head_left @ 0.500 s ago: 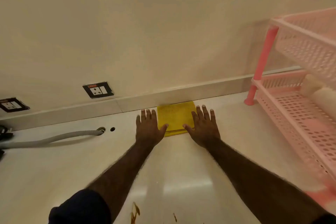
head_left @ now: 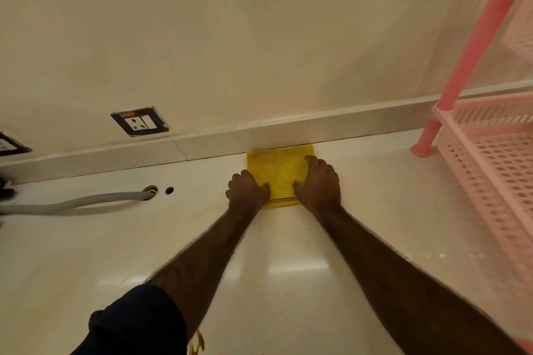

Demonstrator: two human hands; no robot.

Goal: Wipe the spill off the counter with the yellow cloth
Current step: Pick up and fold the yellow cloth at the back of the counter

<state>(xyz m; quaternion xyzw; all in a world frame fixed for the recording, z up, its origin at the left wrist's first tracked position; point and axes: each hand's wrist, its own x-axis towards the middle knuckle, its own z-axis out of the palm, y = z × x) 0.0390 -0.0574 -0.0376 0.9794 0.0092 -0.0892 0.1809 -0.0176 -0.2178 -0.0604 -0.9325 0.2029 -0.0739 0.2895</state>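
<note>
Both hands on cloth

Left hand (head_left: 248, 190) and right hand (head_left: 318, 183) grip the yellow cloth (head_left: 277, 170) lying between them on the surface (head_left: 375, 210).

One view only, head cam, wide-angle, worn up top, looking fwd and down along both outstretched arms. Counter (head_left: 86, 253) fills the lower half, close in; the back wall (head_left: 230, 23) fills the upper half, so the lens faces straight at it. Left hand (head_left: 248, 190) and right hand (head_left: 318, 184) sit near centre frame, by the wall's foot. Pink rack (head_left: 487, 158) bends at the right edge, blurred. No second view to share with.
</note>
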